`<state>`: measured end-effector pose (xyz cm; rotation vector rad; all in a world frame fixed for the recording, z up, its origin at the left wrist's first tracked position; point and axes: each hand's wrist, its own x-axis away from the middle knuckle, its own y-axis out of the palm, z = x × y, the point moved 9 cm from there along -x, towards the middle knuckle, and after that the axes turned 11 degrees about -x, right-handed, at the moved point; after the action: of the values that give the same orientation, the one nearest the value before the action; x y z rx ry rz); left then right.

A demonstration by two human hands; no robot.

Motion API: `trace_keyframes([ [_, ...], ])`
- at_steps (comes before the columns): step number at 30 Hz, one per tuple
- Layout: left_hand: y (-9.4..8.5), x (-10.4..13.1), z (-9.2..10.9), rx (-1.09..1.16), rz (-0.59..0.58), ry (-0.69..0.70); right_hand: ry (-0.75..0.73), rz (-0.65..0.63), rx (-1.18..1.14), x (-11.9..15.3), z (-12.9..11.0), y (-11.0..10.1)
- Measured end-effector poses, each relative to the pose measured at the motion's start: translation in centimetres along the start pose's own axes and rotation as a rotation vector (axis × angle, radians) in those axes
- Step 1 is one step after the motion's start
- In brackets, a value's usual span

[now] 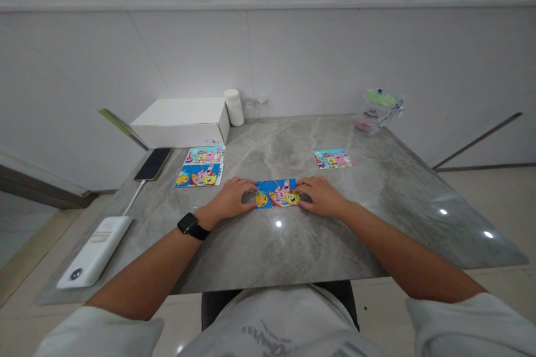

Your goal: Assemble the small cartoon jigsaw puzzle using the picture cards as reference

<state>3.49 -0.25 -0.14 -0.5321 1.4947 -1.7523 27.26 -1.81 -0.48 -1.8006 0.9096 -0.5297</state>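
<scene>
A blue cartoon card point(276, 194) lies on or just above the grey marbled table point(268, 256) in front of me. My left hand point(232, 198) pinches its left edge between thumb and fingers. On the opposite side, my right hand point(321, 196) grips the right edge in the same way. Another blue cartoon card point(200, 175) rests beyond my left hand, with a light-blue one point(205, 155) right behind it. A separate light-blue card point(334, 159) is on the table beyond my right hand.
A long white box point(180, 122), a white cylinder point(234, 107) and two clear glasses point(262, 109) stand at the back. On the left, a cable joins a phone point(153, 164) to a white power bank point(95, 251). A clear plastic bag point(379, 110) sits at the back right.
</scene>
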Motion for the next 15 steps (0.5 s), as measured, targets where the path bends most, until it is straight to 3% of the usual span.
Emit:
trace_keyframes([
  [4,0.7,-0.7,1.1,-0.028,-0.005,0.008,0.029,0.003,0.015,1.5,0.4,-0.3],
  [9,2.7,-2.6,3.4,-0.038,-0.045,0.059,0.095,0.031,0.048,4.7,1.7,-1.2],
  [15,4.6,-6.3,8.4,-0.069,-0.043,0.099,0.245,0.045,0.119,9.6,5.0,-2.4],
])
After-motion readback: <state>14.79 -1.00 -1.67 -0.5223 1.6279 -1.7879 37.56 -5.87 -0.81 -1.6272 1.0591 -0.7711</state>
